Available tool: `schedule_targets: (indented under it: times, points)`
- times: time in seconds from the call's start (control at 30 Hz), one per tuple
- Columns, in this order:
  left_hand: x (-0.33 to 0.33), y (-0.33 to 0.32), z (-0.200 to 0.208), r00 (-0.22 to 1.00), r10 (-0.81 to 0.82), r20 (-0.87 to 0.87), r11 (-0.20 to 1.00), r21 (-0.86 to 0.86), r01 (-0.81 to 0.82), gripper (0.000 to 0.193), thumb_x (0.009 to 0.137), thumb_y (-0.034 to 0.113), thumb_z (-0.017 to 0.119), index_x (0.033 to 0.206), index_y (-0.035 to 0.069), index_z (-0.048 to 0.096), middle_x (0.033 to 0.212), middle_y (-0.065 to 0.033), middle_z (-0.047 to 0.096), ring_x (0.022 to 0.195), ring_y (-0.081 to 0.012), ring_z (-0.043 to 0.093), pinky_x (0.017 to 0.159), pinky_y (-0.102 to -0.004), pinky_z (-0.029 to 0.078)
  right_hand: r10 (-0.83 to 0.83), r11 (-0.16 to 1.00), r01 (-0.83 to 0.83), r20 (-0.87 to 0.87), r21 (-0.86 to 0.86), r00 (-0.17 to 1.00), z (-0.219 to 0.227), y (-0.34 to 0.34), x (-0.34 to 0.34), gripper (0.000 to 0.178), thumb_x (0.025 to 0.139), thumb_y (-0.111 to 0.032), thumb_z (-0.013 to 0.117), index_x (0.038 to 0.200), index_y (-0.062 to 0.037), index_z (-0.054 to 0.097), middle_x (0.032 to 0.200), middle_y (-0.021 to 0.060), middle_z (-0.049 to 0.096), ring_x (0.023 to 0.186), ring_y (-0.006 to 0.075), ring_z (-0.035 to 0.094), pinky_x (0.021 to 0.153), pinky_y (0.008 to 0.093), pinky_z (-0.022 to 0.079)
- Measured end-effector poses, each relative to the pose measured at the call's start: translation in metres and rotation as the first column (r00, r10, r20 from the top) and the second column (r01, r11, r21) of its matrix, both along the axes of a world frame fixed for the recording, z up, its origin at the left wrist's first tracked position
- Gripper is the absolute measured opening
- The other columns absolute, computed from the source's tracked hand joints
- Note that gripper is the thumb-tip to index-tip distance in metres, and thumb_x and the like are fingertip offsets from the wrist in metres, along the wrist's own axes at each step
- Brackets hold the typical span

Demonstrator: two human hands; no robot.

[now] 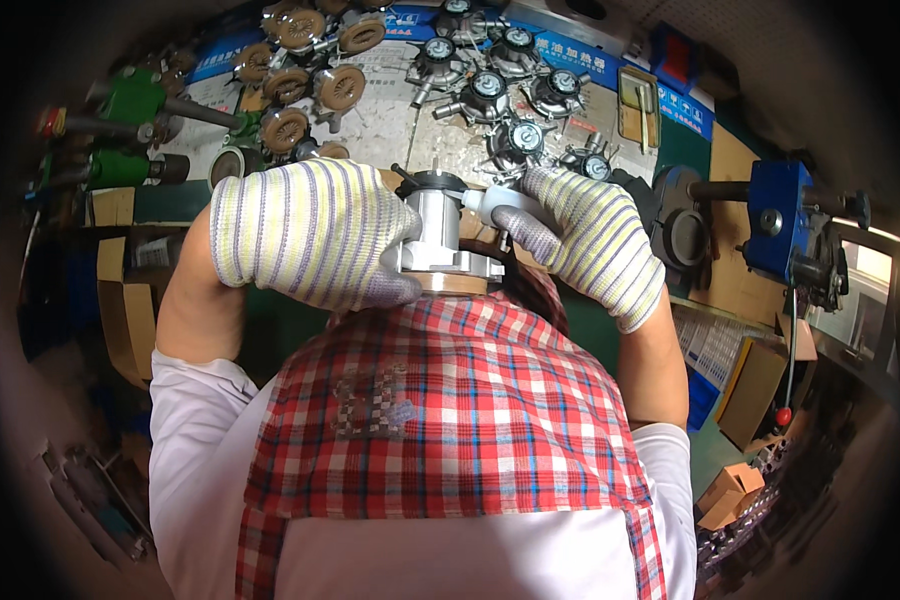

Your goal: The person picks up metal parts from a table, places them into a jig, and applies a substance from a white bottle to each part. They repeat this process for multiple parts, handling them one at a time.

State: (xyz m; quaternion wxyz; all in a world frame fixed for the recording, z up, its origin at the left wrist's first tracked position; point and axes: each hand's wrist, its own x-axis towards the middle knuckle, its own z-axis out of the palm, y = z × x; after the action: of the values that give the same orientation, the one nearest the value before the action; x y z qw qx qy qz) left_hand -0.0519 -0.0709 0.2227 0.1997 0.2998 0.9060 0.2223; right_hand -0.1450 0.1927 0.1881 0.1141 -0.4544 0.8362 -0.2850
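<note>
In the middle, close to my chest, is a metal motor assembly (434, 222) with a silver cylinder, a black cap and a tan disc at its base. My left hand (315, 235), in a striped knit glove, grips it from the left side. My right hand (590, 235), gloved alike, is closed around a small white squeeze bottle (502, 204). The bottle's narrow tip points left at the upper part of the cylinder, just below the black cap. Whether the tip touches the metal cannot be made out. A red plaid apron (440, 400) covers my front.
Several assemblies with tan discs (342, 88) crowd the back left of the bench. Others with black round tops (522, 137) stand at back centre. A green clamp fixture (135, 95) is at left, a blue press (775, 215) at right. A shallow tray (625, 110) holds slim tools.
</note>
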Motion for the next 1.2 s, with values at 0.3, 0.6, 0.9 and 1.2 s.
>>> schedule_targets:
  times: [0.3,0.6,0.9,1.2]
  points:
    - [-0.005,-0.02,0.007,0.931,0.24,0.274,0.962,-0.195,-0.191,0.054,0.076,0.043,0.075,0.108,0.0,0.068,0.079,-0.0198,0.069,0.073,-0.0359,0.069,0.067,-0.0413,0.055,-0.123,0.992,0.119,0.134,0.039,0.983,-0.004,-0.009,0.01,0.035,0.086,-0.031,0.074,0.095,0.0018,0.068,0.081,0.0216,0.066,0.074,0.0388,0.064,0.065,0.0397,0.05]
    - [0.037,-0.068,-0.238,0.425,0.347,0.836,0.221,0.368,-0.903,0.052,0.093,0.035,0.069,0.13,0.002,0.051,0.091,-0.003,0.064,0.083,-0.0105,0.063,0.07,-0.0262,0.052,-0.373,0.919,0.391,0.413,0.044,0.831,-0.021,-0.006,0.013,0.037,0.089,-0.033,0.071,0.099,0.0019,0.068,0.077,0.018,0.067,0.068,0.0263,0.068,0.064,0.0358,0.051]
    - [0.032,-0.064,-0.404,0.378,0.665,0.644,0.106,0.42,-0.901,0.063,0.093,0.032,0.067,0.144,0.005,0.042,0.113,-0.0102,0.061,0.105,-0.021,0.057,0.093,-0.0297,0.046,-0.461,0.865,0.502,0.427,0.02,0.778,-0.019,-0.022,0.015,0.031,0.089,-0.027,0.071,0.1,0.002,0.068,0.082,0.0138,0.067,0.07,0.0187,0.066,0.067,0.031,0.052]
    - [0.038,-0.028,-0.343,0.22,0.857,-0.467,0.461,0.503,-0.731,0.051,0.084,0.032,0.069,0.127,0.009,0.051,0.119,-0.0143,0.057,0.115,-0.0341,0.049,0.098,-0.0489,0.038,-0.587,0.758,0.651,0.463,0.028,0.664,-0.006,-0.013,0.023,0.028,0.088,-0.026,0.071,0.097,0.0006,0.068,0.073,0.0084,0.065,0.066,0.0111,0.059,0.062,0.0279,0.048]
